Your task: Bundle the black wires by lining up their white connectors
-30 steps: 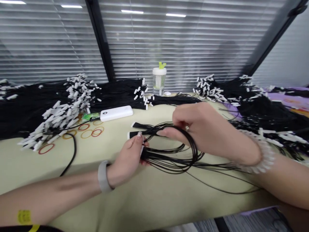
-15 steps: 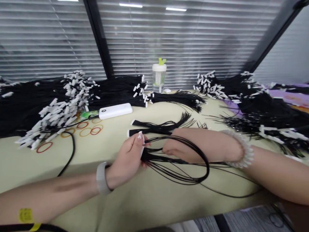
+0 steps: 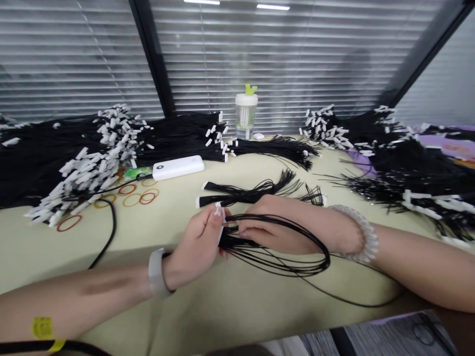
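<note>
My left hand (image 3: pixel 202 235) pinches the white connector end of a bundle of thin black wires (image 3: pixel 274 267), its thumb on top. From there the wires run right and curl into a loop near my right wrist. My right hand (image 3: pixel 276 225) is closed around wires of the same bundle, close to the left fingertips; its fingertips are mostly hidden. Just beyond the hands lie two more black wire bundles (image 3: pixel 237 192) with white connectors at their left ends, one partly behind my right hand.
Big heaps of black wires with white connectors (image 3: pixel 107 143) cover the left; another wire heap (image 3: pixel 401 168) lies right. A white power bank (image 3: pixel 178 168) with a cable, rubber bands (image 3: pixel 131 199) and a lidded cup (image 3: pixel 245 116) stand or lie behind. Blinds rise at the back.
My right hand has slid left along the wires, closer to my left hand. The wire loop has shifted slightly right. My left hand keeps its hold on the connector end.
</note>
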Available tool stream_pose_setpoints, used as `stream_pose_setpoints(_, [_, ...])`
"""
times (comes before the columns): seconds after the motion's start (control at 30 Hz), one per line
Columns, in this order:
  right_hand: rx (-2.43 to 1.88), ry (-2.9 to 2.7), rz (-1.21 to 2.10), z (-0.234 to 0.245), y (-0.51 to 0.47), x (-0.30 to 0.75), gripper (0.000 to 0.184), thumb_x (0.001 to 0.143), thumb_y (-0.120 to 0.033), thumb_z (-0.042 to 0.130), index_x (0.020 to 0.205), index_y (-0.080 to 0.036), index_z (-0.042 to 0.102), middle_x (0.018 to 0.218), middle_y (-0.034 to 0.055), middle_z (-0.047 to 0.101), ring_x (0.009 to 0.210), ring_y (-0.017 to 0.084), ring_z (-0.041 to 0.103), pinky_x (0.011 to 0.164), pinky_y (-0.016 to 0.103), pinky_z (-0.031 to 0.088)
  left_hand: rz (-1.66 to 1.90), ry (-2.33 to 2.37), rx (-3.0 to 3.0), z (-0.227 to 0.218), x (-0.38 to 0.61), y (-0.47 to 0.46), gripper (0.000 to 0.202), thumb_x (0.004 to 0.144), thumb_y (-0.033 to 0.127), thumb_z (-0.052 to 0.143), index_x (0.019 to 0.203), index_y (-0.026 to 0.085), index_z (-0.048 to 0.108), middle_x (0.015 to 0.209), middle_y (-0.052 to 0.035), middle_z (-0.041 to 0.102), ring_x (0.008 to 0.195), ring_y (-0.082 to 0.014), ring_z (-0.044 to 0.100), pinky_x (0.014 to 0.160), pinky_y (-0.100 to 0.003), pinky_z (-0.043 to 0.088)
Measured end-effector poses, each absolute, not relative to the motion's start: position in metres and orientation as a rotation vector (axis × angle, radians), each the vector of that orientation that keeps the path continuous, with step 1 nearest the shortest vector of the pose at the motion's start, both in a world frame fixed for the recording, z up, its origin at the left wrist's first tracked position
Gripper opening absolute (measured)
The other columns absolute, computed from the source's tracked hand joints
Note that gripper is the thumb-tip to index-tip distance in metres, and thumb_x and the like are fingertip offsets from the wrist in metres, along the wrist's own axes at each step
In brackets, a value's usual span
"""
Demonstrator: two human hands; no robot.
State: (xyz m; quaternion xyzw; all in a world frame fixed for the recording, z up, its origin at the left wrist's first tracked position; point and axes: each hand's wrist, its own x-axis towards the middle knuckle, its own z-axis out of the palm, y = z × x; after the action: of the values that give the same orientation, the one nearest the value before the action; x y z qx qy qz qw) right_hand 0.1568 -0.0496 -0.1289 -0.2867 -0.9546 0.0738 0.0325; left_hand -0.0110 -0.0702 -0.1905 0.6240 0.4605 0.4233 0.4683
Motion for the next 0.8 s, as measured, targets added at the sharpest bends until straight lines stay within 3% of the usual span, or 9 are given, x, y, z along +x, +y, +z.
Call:
stream_pose_setpoints(0.17, [-1.049, -2.881, 0.060, -0.116, -0.051, 0.164, 0.019, 0.076, -0.017, 0.043, 0.064, -0.013, 0.057, 0.068, 0.0039, 0.057, 0.059, 0.008, 0.044, 0.059, 0.022, 0.034, 1.012, 1.130, 1.438, -0.183, -0.006, -0.071, 0.035, 0.084, 0.048, 0.030, 0.076, 0.017, 0.044, 0.063, 0.0046, 0.048, 0.037, -0.0045, 0.044, 0.034, -0.017, 0.038])
stream_pose_setpoints(0.3, [-1.106, -2.733, -0.103, -0.089, -0.042, 0.186, 0.016, 0.072, -0.016, 0.050, 0.059, -0.016, 0.060, 0.056, -0.0017, 0.055, 0.052, 0.006, 0.043, 0.058, 0.022, 0.036, 1.007, 1.136, 1.381, -0.181, -0.004, -0.069, 0.037, 0.083, 0.050, 0.031, 0.070, 0.017, 0.042, 0.063, 0.0046, 0.048, 0.033, -0.0039, 0.043, 0.031, -0.017, 0.035])
stream_pose_setpoints(0.4, [-1.150, -2.246, -0.149, -0.080, -0.026, 0.199, 0.011, 0.070, -0.017, 0.055, 0.065, -0.018, 0.064, 0.052, -0.0026, 0.055, 0.049, 0.005, 0.046, 0.060, 0.024, 0.042, 0.986, 1.124, 1.370, -0.181, -0.004, -0.068, 0.037, 0.083, 0.049, 0.032, 0.069, 0.016, 0.042, 0.059, 0.0054, 0.047, 0.033, -0.0037, 0.043, 0.031, -0.016, 0.035])
stream_pose_setpoints(0.5, [-0.957, -1.773, 0.101, -0.081, -0.008, 0.206, 0.016, 0.072, -0.015, 0.055, 0.084, -0.014, 0.065, 0.078, 0.0037, 0.062, 0.072, 0.011, 0.058, 0.067, 0.027, 0.048, 0.973, 1.125, 1.363, -0.181, -0.004, -0.068, 0.039, 0.083, 0.050, 0.032, 0.068, 0.016, 0.043, 0.058, 0.0053, 0.048, 0.033, -0.0036, 0.043, 0.031, -0.016, 0.034])
stream_pose_setpoints(0.6, [-0.748, -1.498, 0.533, -0.082, 0.002, 0.207, 0.026, 0.073, -0.013, 0.054, 0.098, -0.010, 0.057, 0.101, 0.0077, 0.057, 0.090, 0.014, 0.057, 0.077, 0.027, 0.050, 0.965, 1.112, 1.351, -0.182, -0.004, -0.068, 0.039, 0.083, 0.050, 0.031, 0.069, 0.015, 0.043, 0.057, 0.0057, 0.047, 0.032, -0.0035, 0.043, 0.031, -0.016, 0.034])
stream_pose_setpoints(0.7, [-0.783, -1.422, 0.817, -0.081, 0.000, 0.204, 0.028, 0.075, -0.017, 0.054, 0.102, -0.012, 0.052, 0.104, 0.0073, 0.056, 0.091, 0.013, 0.057, 0.077, 0.025, 0.050, 0.964, 1.092, 1.329, -0.183, -0.004, -0.068, 0.038, 0.083, 0.049, 0.032, 0.070, 0.015, 0.044, 0.058, 0.0059, 0.046, 0.032, -0.0030, 0.043, 0.031, -0.015, 0.035])
stream_pose_setpoints(0.8, [-0.926, -1.566, 0.953, -0.080, -0.010, 0.199, 0.031, 0.074, -0.022, 0.057, 0.104, -0.015, 0.051, 0.097, 0.0051, 0.059, 0.081, 0.010, 0.059, 0.067, 0.020, 0.051, 0.990, 1.074, 1.297, -0.185, -0.004, -0.066, 0.037, 0.082, 0.049, 0.034, 0.071, 0.016, 0.045, 0.059, 0.0056, 0.047, 0.032, -0.0032, 0.043, 0.030, -0.016, 0.036])
